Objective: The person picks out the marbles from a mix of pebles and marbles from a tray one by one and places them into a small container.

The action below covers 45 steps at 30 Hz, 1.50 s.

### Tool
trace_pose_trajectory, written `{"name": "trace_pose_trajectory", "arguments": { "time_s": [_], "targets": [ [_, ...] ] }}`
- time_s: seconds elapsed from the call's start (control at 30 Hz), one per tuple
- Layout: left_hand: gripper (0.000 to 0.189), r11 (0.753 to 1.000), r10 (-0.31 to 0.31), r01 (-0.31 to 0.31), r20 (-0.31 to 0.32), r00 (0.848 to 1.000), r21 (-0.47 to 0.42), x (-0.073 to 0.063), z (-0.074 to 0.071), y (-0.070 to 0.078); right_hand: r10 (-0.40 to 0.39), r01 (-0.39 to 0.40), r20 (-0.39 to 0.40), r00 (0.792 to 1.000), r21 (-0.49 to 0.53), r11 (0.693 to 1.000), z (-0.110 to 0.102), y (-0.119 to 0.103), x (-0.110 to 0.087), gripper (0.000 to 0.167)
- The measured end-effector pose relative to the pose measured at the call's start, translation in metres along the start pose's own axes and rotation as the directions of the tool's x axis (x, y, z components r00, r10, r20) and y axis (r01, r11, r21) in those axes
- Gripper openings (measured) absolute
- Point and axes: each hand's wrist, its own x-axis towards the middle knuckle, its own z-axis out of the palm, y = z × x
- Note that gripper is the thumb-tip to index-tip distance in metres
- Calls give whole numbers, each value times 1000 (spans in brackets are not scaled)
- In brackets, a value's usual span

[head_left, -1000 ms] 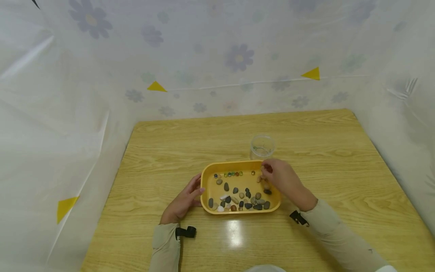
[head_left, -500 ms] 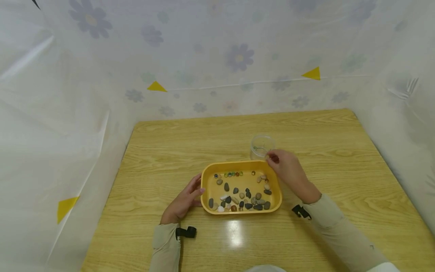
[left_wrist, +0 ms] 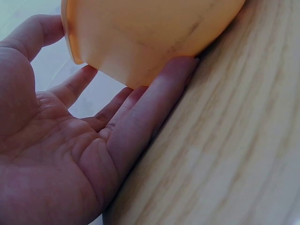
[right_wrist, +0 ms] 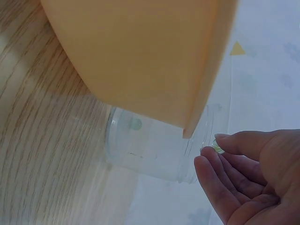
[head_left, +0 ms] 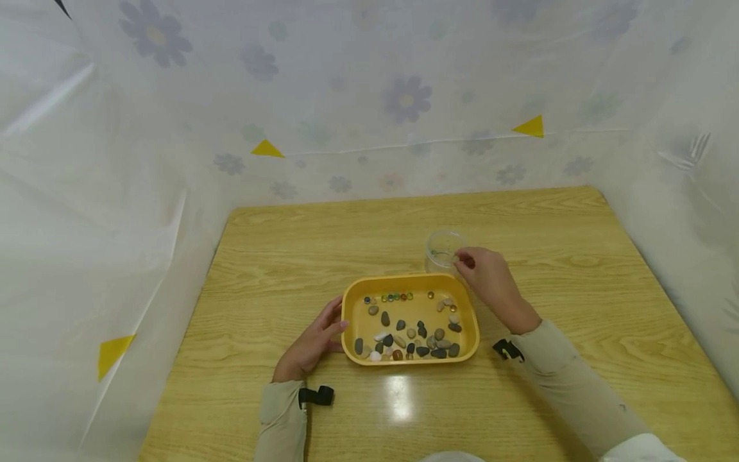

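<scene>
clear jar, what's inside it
Inside the clear jar, what looks like a green marble shows through the side. In the right wrist view the yellow tray covers part of the jar, so anything behind that part can't be seen.

tray (left_wrist: pixel 136 33): smooth plastic, low sheen, dark scuffs outside. jar (right_wrist: pixel 145 150): clear, glossy; glass or plastic, cannot tell. marbles (head_left: pixel 396 297): glassy, shiny. pebbles (head_left: pixel 385 318): smooth stone, mostly matt. table (head_left: pixel 277 256): wood-grain, glossy. sheeting (head_left: pixel 346 77): creased plastic. sleeves (head_left: pixel 283 414): matt cloth.
</scene>
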Motion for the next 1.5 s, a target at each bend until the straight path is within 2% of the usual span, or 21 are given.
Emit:
{"name": "trace_pose_trajectory", "arguments": {
  "time_s": [0.83, 1.07, 1.5],
  "targets": [
    [53, 999, 29, -29, 1, 1000, 16, 1, -1, -5, -43, 41, -41, 998, -35, 999, 6, 6, 3, 24],
    [50, 1000, -1, 2, -21, 1000, 15, 1, -1, -5, -35, 34, -39, 999, -32, 999, 6, 6, 3, 23],
    [50, 1000, -5, 5, -24, 1000, 12, 2, -2, -4, -45, 44, -37, 998, -26, 999, 4, 4, 2, 22]
  ]
}}
